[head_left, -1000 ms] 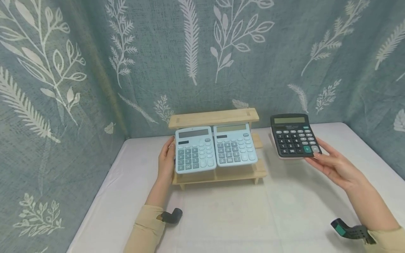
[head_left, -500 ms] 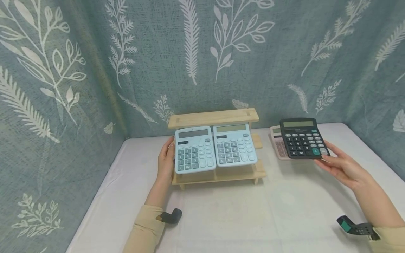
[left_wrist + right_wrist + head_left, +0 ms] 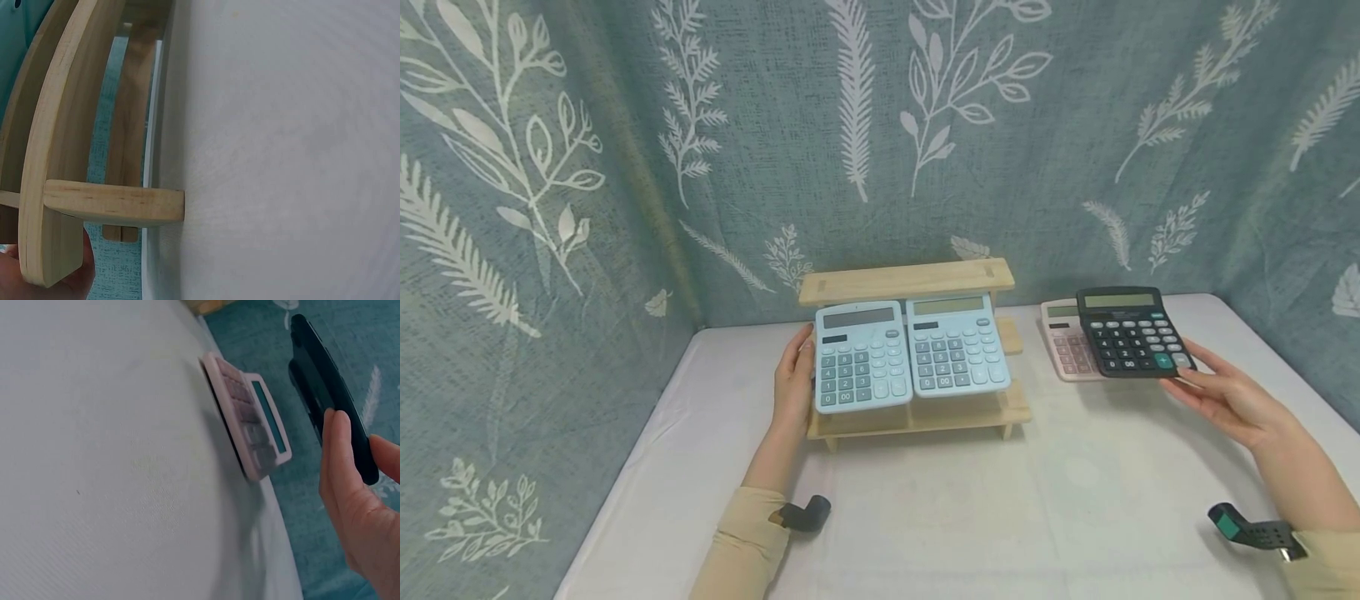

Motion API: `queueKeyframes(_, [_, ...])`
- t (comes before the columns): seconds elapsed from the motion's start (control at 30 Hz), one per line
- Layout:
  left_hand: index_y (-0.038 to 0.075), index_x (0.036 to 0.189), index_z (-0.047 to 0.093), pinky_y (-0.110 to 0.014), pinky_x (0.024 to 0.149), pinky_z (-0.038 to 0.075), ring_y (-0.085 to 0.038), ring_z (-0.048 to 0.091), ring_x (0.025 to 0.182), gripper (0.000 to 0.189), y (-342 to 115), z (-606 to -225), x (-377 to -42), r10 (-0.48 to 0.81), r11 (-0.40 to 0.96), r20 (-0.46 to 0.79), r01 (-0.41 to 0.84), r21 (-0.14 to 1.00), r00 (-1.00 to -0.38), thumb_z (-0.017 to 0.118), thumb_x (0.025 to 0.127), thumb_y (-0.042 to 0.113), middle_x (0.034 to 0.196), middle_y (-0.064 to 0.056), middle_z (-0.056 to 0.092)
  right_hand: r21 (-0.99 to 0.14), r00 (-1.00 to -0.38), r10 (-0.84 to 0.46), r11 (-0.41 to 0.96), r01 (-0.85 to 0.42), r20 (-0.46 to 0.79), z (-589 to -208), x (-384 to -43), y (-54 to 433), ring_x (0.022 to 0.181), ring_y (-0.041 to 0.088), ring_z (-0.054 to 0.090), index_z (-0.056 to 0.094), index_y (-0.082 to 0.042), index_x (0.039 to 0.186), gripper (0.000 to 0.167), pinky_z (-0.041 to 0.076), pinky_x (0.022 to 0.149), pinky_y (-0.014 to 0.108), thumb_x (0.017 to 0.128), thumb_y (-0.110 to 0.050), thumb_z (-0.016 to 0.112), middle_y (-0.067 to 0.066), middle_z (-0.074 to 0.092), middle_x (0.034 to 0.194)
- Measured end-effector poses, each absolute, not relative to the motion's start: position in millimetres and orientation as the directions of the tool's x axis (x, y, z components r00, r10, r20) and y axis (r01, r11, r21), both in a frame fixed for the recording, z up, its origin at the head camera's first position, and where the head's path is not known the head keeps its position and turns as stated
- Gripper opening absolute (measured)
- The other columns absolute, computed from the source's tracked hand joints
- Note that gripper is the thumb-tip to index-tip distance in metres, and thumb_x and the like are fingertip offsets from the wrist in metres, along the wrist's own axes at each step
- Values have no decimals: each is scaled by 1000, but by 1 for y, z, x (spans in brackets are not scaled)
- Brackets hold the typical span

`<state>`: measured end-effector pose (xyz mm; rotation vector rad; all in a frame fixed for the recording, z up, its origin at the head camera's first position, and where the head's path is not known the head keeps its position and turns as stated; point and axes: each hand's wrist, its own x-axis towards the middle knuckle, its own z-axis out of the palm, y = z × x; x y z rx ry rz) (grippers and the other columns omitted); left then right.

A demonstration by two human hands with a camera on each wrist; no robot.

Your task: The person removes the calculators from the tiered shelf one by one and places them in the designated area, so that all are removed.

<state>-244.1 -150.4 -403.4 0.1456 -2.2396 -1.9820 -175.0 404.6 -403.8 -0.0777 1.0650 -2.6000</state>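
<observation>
My right hand (image 3: 1236, 400) pinches a black calculator (image 3: 1131, 332) by its lower right corner, thumb on one face and fingers on the other. In the right wrist view this calculator (image 3: 331, 387) shows edge-on, held above the table. Behind it lies a pink calculator (image 3: 1067, 342), its right part covered in the head view. On the left, my left hand (image 3: 793, 375) grips the end of a wooden rack (image 3: 917, 423); its fingers (image 3: 87, 265) show around the board in the left wrist view. Two light blue calculators (image 3: 863, 357) lean side by side on the rack.
A white cloth (image 3: 940, 517) covers the table. Patterned blue-green curtains (image 3: 760, 125) stand behind and at both sides, close to the rack's top board (image 3: 906, 282).
My right hand has carried the black calculator to the right and slightly down, uncovering the pink calculator behind it. The left hand and the rack have stayed in place.
</observation>
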Motion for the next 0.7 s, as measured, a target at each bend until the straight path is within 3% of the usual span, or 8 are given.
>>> queueKeyframes(0.7, [22, 151, 37, -40, 114, 28, -16, 26, 143, 48, -151, -404, -244, -151, 117, 56, 39, 992, -987, 36, 106, 38, 155, 5, 34, -588, -954, -264, -754, 295, -140, -410, -181, 436, 100, 32, 66, 64, -8, 108, 36, 48, 98, 38, 102, 8, 32, 16, 63, 105])
